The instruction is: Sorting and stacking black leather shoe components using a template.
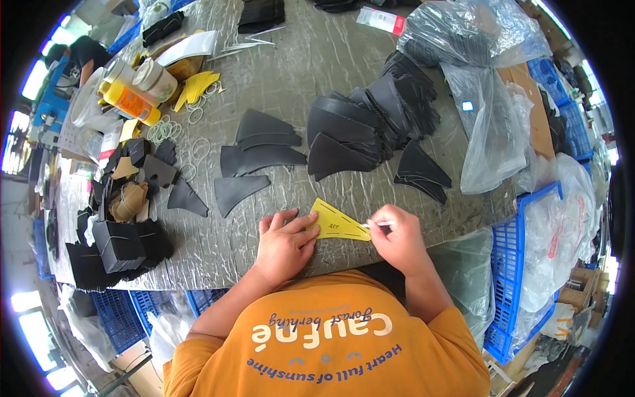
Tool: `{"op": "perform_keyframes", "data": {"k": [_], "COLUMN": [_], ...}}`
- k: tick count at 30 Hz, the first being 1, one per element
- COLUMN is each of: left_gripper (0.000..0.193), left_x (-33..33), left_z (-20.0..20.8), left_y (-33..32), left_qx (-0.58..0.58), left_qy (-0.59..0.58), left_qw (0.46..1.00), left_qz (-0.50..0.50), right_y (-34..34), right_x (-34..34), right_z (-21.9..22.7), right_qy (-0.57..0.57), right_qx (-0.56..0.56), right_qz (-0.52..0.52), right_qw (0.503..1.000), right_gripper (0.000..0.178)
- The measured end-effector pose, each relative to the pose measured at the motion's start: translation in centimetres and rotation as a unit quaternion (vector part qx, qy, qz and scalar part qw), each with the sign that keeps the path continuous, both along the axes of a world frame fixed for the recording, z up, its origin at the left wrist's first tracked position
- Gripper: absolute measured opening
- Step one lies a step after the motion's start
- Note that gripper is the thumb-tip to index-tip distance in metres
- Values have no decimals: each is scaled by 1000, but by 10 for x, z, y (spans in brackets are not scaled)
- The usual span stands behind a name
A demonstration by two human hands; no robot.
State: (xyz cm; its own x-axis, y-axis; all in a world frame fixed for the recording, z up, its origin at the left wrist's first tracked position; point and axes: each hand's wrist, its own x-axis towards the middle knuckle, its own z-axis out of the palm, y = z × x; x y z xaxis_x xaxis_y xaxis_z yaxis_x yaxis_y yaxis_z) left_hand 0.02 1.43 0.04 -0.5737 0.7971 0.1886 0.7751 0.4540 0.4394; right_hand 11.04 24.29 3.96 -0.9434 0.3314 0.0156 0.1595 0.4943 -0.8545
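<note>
Orange shirt (423, 354), hands (286, 246) with yellow template (336, 223), white pen (379, 223), blue crate (519, 238) holding plastic (562, 225)

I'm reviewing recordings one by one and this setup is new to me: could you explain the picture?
There is no machine: a person in an orange shirt works bare-handed. The view comes from a wide fisheye camera worn on the head, looking down, so straight edges bend. The left hand touches a flat, yellow, flared template; the right hand holds a thin, white, pen-like tool at the template's narrower end. On the wrinkled grey table lie curved, flat black pieces, some in stacks; clear plastic bags sit at the right.
</note>
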Motion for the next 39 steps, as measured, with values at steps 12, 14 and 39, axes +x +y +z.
{"op": "perform_keyframes", "data": {"k": [12, 14, 39], "left_gripper": [31, 31, 26], "left_x": [1, 1, 3], "left_z": [1, 1, -4], "left_y": [2, 1, 0], "left_qx": [-10, -14, -8], "left_qy": [-12, -11, -13], "left_qw": [1000, 1000, 1000], "left_qz": [-1, 0, 4], "right_y": [-15, -11, 6], "right_x": [-37, -21, 2], "right_z": [-30, -25, 0], "right_qy": [113, 97, 24], "right_qx": [-3, -23, -38], "right_qz": [57, 45, -10], "right_qw": [992, 994, 999], "right_gripper": [4, 4, 9]}}
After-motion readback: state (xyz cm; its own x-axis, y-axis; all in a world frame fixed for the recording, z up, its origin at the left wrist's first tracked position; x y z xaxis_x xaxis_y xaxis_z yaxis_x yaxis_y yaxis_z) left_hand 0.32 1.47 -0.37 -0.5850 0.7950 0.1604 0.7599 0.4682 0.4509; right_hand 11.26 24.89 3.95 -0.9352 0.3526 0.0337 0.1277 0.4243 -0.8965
